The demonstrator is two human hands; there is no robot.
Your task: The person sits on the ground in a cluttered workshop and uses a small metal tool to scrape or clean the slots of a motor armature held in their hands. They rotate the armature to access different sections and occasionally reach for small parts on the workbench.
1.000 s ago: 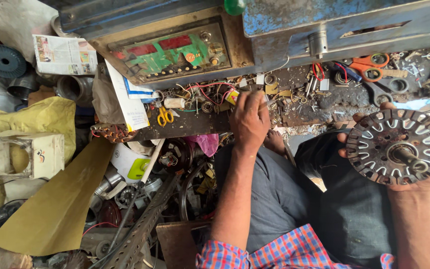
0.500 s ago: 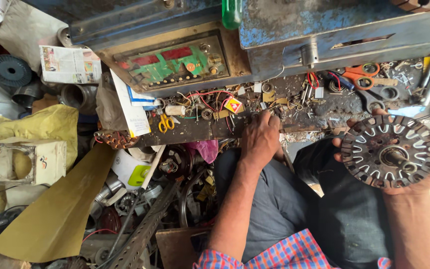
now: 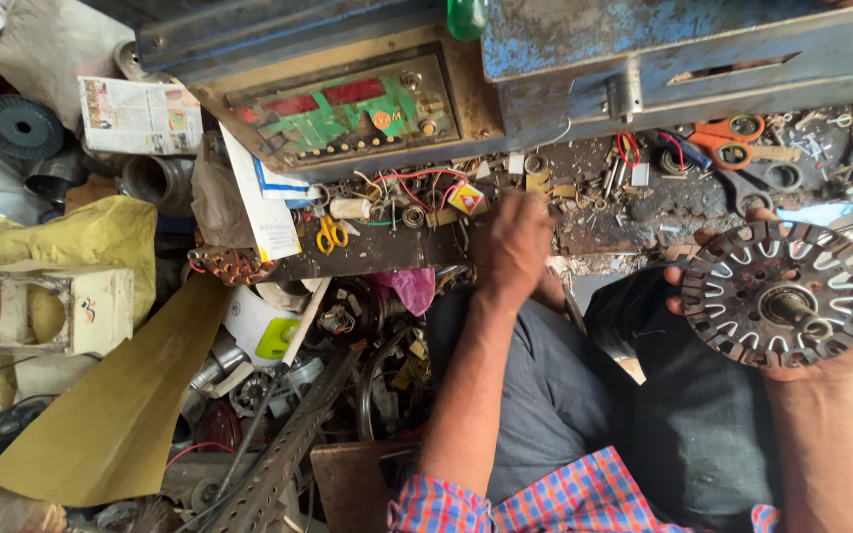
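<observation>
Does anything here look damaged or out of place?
No clear damage. The slotted metal disc in the right hand looks whole. The left hand rests on a workbench strewn with loose wires and small parts.

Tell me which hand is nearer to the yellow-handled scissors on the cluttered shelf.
The left hand. It rests on the shelf a little to the right of the yellow-handled scissors. The right hand is far right, holding a slotted metal disc.
</observation>
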